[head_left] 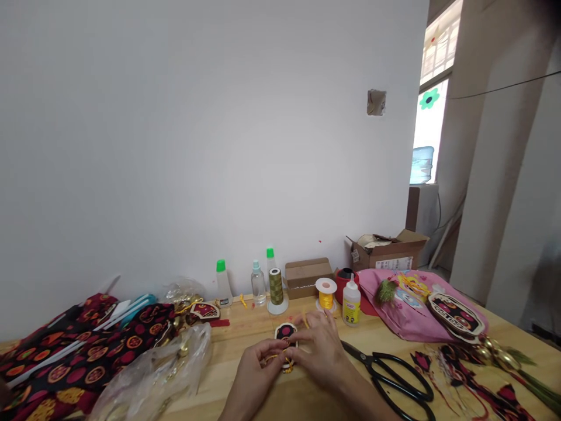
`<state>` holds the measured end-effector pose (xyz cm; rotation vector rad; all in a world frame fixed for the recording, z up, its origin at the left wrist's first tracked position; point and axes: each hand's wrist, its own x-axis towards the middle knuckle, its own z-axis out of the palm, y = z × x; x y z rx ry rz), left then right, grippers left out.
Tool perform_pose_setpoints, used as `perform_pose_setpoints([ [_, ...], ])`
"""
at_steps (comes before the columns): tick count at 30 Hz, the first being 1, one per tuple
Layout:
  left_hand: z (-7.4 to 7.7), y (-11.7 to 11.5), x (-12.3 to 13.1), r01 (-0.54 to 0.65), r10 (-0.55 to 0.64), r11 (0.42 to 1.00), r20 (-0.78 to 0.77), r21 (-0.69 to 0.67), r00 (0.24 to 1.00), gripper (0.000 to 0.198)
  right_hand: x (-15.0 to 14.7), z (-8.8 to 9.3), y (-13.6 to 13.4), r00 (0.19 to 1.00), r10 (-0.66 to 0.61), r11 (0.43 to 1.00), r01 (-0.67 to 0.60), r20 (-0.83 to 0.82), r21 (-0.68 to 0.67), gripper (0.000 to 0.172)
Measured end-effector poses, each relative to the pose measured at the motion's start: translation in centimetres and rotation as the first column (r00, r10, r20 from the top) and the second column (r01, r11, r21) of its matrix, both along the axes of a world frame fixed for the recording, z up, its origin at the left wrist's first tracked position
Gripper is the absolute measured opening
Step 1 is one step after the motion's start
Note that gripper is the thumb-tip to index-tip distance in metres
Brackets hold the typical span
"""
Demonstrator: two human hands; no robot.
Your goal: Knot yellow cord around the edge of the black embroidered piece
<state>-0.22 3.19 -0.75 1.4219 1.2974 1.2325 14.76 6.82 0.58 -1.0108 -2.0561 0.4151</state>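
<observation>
Both hands meet over the near middle of the wooden table (228,351). Between them lies a small dark ornament (286,331) with a pale edge and a pink pattern. Yellow cord (288,368) shows at its lower end, close to the fingertips. My left hand (258,374) pinches at the cord from the left. My right hand (318,351) has thumb and forefinger pressed together over the same spot, its other fingers raised, with a yellow strand (305,319) by them. The exact grip points are partly hidden by the fingers.
Black-handled scissors (401,374) lie to the right, near fabric scraps (477,380). Behind the hands stand a glue bottle (351,304), a yellow cord spool (325,295) and a green thread cone (276,286). Patterned fabric (79,362) and a plastic bag (153,374) lie left.
</observation>
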Motion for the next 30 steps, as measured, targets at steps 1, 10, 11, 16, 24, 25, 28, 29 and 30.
perform_pose_setpoints([
  [1, 0.0, 0.0, 0.0, -0.002, 0.002, 1.000, -0.003, 0.000, 1.000, 0.025, -0.1, -0.3, 0.0, 0.999, 0.031, 0.999, -0.031, 0.028, -0.019, 0.011],
  [10, -0.8, 0.4, -0.5, 0.010, -0.010, 1.000, -0.115, 0.005, 0.993, 0.021, 0.5, -1.2, 0.9, 0.995, 0.067, 0.992, -0.059, 0.069, -0.109, 0.009],
  [11, -0.9, 0.4, -0.5, 0.020, -0.019, 1.000, -0.123, 0.005, 0.992, 0.021, 0.6, -1.3, 1.0, 0.996, 0.067, 0.992, -0.060, 0.056, -0.115, 0.008],
  [16, -1.2, 0.5, -0.7, -0.001, -0.001, 1.000, -0.146, -0.015, 0.989, 0.026, 0.8, -1.4, 1.5, 0.997, 0.082, 0.991, -0.081, 0.011, -0.106, 0.008],
  [24, -0.9, 0.4, -0.5, -0.026, 0.022, 0.998, -0.073, -0.049, 0.997, 0.032, 0.9, -0.7, 1.5, 0.993, 0.027, 0.993, -0.039, -0.112, -0.108, 0.013],
  [25, -0.8, 0.4, -0.5, -0.020, 0.017, 0.999, -0.059, -0.051, 0.998, 0.032, 0.8, -0.7, 1.4, 0.989, 0.025, 0.991, -0.043, -0.144, -0.125, 0.013],
  [28, -0.8, 0.5, -0.5, -0.002, 0.001, 0.999, -0.018, -0.048, 1.000, 0.031, 0.4, -0.8, 1.2, 0.954, 0.048, 0.971, -0.113, -0.295, -0.209, 0.018],
  [29, -0.9, 0.6, -0.5, 0.003, -0.003, 0.999, -0.005, -0.045, 1.000, 0.031, 0.1, -0.9, 1.1, 0.931, 0.065, 0.959, -0.158, -0.359, -0.236, 0.019],
  [30, -0.9, 0.6, -0.6, 0.006, -0.006, 0.999, 0.003, -0.042, 1.000, 0.031, -0.1, -0.9, 1.0, 0.902, 0.085, 0.944, -0.209, -0.424, -0.257, 0.019],
])
